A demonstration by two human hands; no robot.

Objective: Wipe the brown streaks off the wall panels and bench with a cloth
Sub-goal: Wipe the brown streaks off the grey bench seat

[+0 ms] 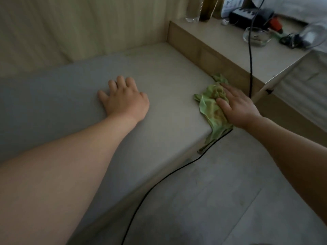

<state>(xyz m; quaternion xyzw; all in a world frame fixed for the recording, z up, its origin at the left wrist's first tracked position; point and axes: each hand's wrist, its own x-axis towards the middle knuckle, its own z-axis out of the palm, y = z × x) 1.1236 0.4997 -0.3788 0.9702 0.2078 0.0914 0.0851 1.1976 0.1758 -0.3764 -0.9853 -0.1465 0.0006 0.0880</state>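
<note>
Two hands are in view, and there is one cloth. The left hand (123, 98) lies palm down at the centre of the frame, flat on the grey bench (159, 71), with its fingers laid close together and holding nothing. The right hand (237, 106), right of centre, presses flat on the green cloth (210, 105) with straight, slightly spread fingers; it does not pinch the cloth.

The cloth is crumpled and brownish in the middle. It sits at the right end of the bench, under the right hand's fingers and palm, well apart from the left hand. Its upper tip touches the wooden side of one low table (221, 36), and its lower end hangs over the bench's front edge.

Ribbed wall panels (70, 23) fill the upper left of the frame.

One black cable (177, 172) comes down from the top right, passes the right hand and trails across the floor (212, 200). On the table in the upper right stand one clear bottle (192, 9), one glass ashtray (255, 37) and one black box (247, 15).
</note>
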